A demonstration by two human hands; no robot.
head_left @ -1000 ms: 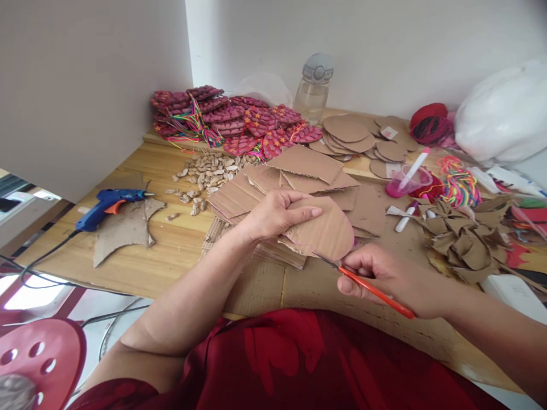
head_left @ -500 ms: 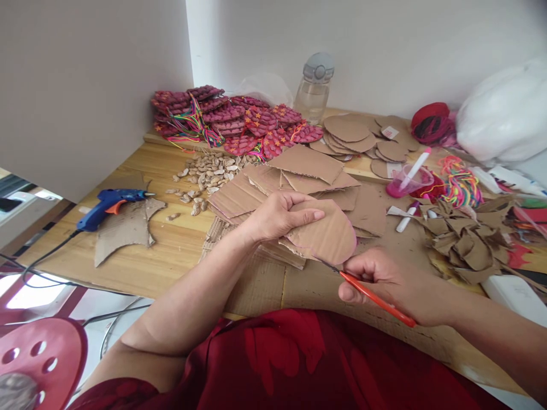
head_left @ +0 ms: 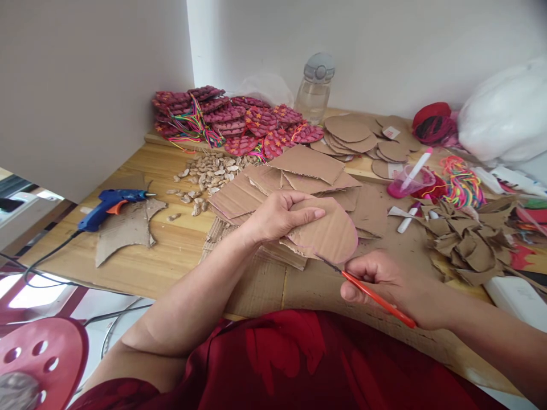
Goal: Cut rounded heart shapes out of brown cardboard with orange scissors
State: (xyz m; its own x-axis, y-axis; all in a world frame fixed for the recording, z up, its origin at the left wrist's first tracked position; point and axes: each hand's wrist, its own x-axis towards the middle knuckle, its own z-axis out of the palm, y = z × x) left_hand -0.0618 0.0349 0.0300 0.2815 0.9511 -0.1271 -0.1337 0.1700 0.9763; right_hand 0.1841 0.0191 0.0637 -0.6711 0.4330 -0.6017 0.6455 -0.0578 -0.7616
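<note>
My left hand (head_left: 290, 216) grips a piece of cardboard (head_left: 331, 230), thumb on top and the other fingers mostly hidden beneath. A pink line runs along the piece's edge, which is rounded on the right. My right hand (head_left: 380, 279) is closed around scissors (head_left: 376, 296) with red-orange handles. Their dark blades meet the cardboard's lower edge. Behind and under my left hand lie stacked cardboard pieces (head_left: 307, 165), some with pink lines along their edges.
A blue glue gun (head_left: 111, 208) lies at left by a cardboard scrap (head_left: 123, 230). Peanut shells (head_left: 209, 173), decorated pink discs (head_left: 256, 122), a water bottle (head_left: 315, 88) and cut cardboard rounds (head_left: 348, 128) sit behind. At right are cardboard offcuts (head_left: 470, 242) and a marker (head_left: 408, 219).
Almost nothing differs. The scissors and the cardboard appear shifted very slightly to the right, along with much of the view; both hands keep their hold.
</note>
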